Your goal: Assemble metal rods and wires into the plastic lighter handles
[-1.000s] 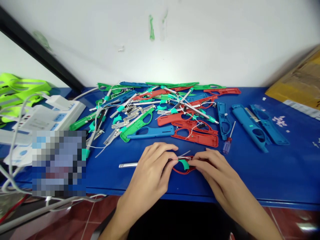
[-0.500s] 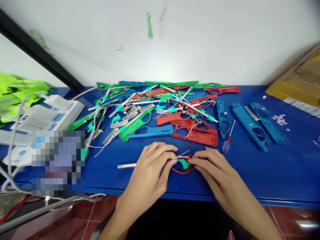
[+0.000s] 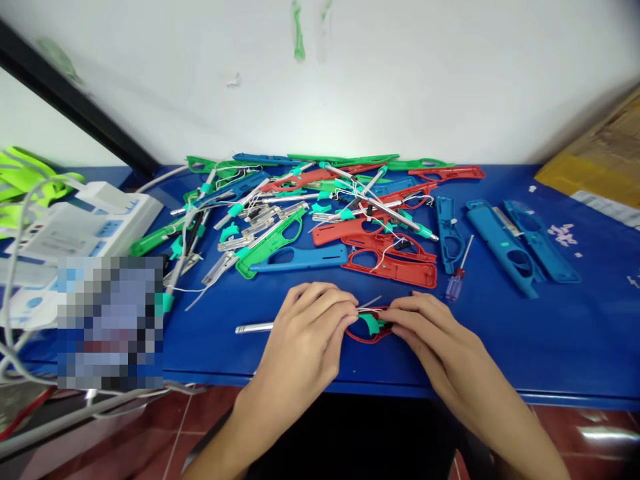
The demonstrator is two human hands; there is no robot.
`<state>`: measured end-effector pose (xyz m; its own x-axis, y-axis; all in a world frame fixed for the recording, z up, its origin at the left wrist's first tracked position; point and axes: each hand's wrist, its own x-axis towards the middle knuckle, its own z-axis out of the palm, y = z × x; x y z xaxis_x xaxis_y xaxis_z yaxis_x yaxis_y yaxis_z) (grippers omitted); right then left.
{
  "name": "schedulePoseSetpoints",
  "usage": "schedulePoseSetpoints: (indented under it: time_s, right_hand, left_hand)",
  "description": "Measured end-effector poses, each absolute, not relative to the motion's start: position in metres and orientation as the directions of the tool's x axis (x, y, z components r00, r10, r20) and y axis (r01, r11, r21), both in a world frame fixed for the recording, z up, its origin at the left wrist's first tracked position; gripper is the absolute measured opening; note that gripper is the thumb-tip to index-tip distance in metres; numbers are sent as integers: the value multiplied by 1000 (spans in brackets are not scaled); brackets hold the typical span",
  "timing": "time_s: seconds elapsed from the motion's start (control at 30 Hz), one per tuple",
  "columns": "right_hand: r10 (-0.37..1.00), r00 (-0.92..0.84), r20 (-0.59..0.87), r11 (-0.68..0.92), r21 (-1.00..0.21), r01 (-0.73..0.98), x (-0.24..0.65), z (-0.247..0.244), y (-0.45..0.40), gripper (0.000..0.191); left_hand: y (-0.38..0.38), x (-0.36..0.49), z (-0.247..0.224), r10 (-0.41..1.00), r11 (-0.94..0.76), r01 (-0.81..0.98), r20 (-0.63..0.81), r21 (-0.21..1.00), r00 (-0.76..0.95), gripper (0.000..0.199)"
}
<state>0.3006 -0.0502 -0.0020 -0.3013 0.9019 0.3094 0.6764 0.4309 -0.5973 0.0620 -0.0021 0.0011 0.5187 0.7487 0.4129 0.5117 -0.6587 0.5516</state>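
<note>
In the head view, we see the left hand (image 3: 307, 333) and right hand (image 3: 437, 337) bent over a red plastic handle shell with a looped opening (image 3: 367, 341), at the near edge of a glossy blue table (image 3: 500, 347). Fingers of both hands close on the shell; whether the left fingertips also pinch the thin white wires (image 3: 373, 310), we cannot tell. A curved green plastic piece (image 3: 371, 324) sits in the gap between the hands, and a slim silver metal tube (image 3: 253, 328) juts out left of the left hand. Compared with a second ago, we find only a slight shift of the camera; hands and shell keep their places, which we read as small, careful fingerwork, its step unfinished. Farther right lies a screwdriver with a clear purple handle (image 3: 454, 287).
</note>
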Motion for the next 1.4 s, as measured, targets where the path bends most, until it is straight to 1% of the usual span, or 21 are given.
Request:
schedulePoseSetpoints:
  time_s: [0.13,0.2,0.27,0.43,0.57,0.67,0.83,1.0,1.27,1.33,1.4]
  right_hand:
    - [927,-252,276,373,-650,662,301,0,-50,19]
    - [938,-241,249,346,-665,662,301,1,-51,14]
    - [944,-239,226,329,-673,663,302,1,-51,14]
    - [947,-214,240,321,-667,672,302,0,-52,12]
    - [939,-202,278,336,-621,708,302,-2,-53,17]
    - [933,-212,292,350,-589,728,302,-3,-53,17]
    - [935,-210,285,343,-588,733,302,-3,-52,14]
    - [942,-201,270,327,-596,734,302,-3,-51,13]
    - [937,-205,284,339,-587,735,301,-3,-52,12]
    - [937,-208,279,338,-585,737,302,-4,-52,12]
    - [936,-213,279,341,-580,740,302,-4,-52,12]
  left_hand:
    - [-4,65,0,710,-703,577,456,416,536,18]
    - [-5,66,1,698,-714,588,464,381,546,18]
    - [-4,66,3,698,-715,574,459,399,550,18]
    - [-3,63,6,722,-688,512,422,514,548,17]
    - [-4,62,6,720,-692,517,431,503,544,16]
    - [-4,59,8,717,-693,519,407,501,565,15]
    - [-2,56,7,761,-631,484,363,606,538,12]
    - [-2,56,3,783,-598,456,361,659,506,13]
    - [-3,54,4,763,-624,456,371,634,528,16]
    - [-3,54,4,751,-647,482,388,590,534,16]
    - [-5,53,4,725,-685,514,414,515,551,16]
